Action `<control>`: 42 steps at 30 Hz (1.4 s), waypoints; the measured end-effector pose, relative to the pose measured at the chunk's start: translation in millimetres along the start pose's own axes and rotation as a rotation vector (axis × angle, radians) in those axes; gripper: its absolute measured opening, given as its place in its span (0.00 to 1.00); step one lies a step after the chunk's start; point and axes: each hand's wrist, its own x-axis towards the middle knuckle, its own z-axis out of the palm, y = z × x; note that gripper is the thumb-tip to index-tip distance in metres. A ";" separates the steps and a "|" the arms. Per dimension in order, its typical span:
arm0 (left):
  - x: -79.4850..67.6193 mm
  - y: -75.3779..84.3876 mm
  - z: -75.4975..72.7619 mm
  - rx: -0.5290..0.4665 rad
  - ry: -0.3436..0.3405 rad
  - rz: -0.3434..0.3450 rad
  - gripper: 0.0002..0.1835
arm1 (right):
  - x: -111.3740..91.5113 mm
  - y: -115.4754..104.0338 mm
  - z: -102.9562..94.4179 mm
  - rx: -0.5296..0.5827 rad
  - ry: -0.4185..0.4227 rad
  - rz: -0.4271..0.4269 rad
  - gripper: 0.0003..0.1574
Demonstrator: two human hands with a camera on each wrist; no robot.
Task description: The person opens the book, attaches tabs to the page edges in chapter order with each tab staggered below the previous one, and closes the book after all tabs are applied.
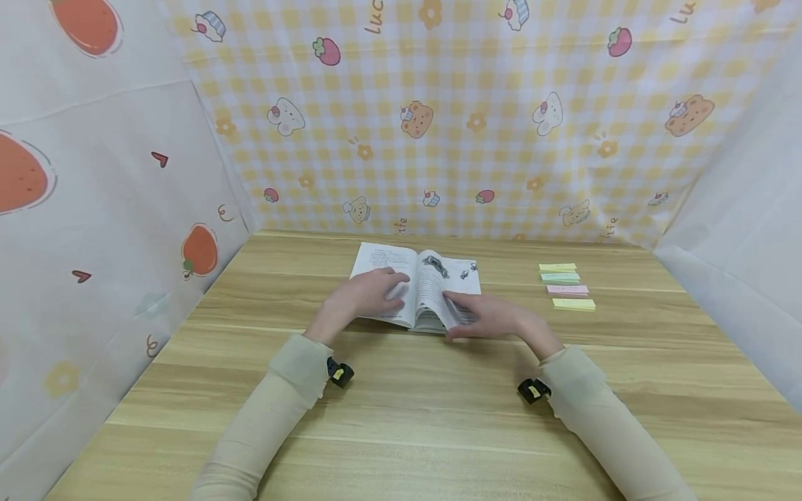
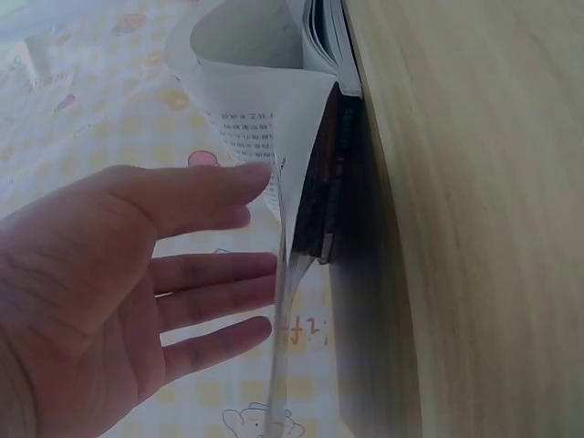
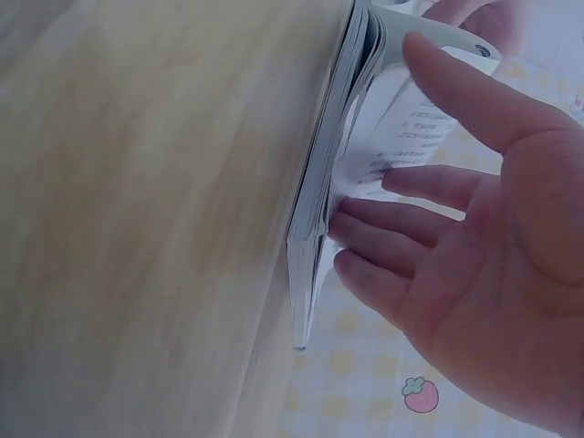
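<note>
An open book [image 1: 383, 257] with printed text and small black drawings lies on the wooden table. One leaf [image 1: 429, 284] bulges up beside its spine, over the right half. My left hand [image 1: 370, 292] is at the left page; its fingers look fairly straight in the left wrist view, their tips against the paper [image 2: 246, 128]. On the right half, my right hand [image 1: 491, 316] touches the page with extended fingers. Its thumb [image 3: 456, 82] stands apart from them in the right wrist view, near the raised leaf. Neither hand visibly pinches a page.
Several small stacks of sticky notes, including yellow [image 1: 557, 267], green [image 1: 560, 277] and pink [image 1: 567, 289], lie right of the book in a column. A checkered cloth [image 1: 388, 160] hangs behind the wooden table [image 1: 432, 431]. A patterned white sheet [image 1: 125, 229] hangs on the left.
</note>
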 end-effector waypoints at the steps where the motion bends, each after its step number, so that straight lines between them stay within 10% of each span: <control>1: 0.0 1.3 -0.3 -0.008 -0.004 0.010 0.30 | 0.1 -0.1 0.0 0.003 0.002 -0.003 0.55; 12: -1.7 10.4 -3.5 -0.066 -0.052 0.042 0.46 | -1.2 -5.0 -0.8 0.079 0.006 -0.005 0.53; 42: -1.0 23.1 7.4 0.041 0.248 0.238 0.31 | 4.8 -3.7 2.6 0.152 0.104 -0.039 0.44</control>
